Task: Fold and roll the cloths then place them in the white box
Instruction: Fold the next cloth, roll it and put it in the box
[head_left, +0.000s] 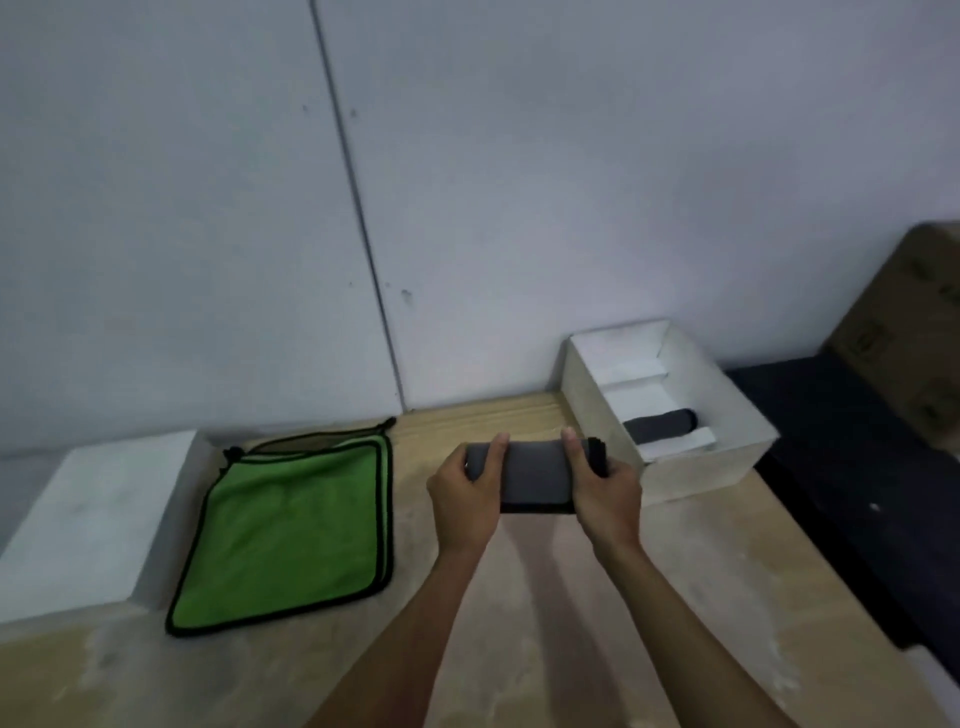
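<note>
Head view: both hands are wrapped around a dark grey rolled cloth (532, 475), left hand (467, 493) at its left end, right hand (605, 491) at its right end, just above the pale wooden surface (519, 623) and near the open white cardboard box (701, 467). One dark rolled cloth (660, 423) already lies inside the box, so I'd say roughly halfway — this roll looks ready to go in. The flat green microfibre cloths with black edging (291, 530), stacked at left, aren't folded yet. A white block (93, 514) sits far left and a brown carton (904, 332) far right — nothing blocks the box.
</note>
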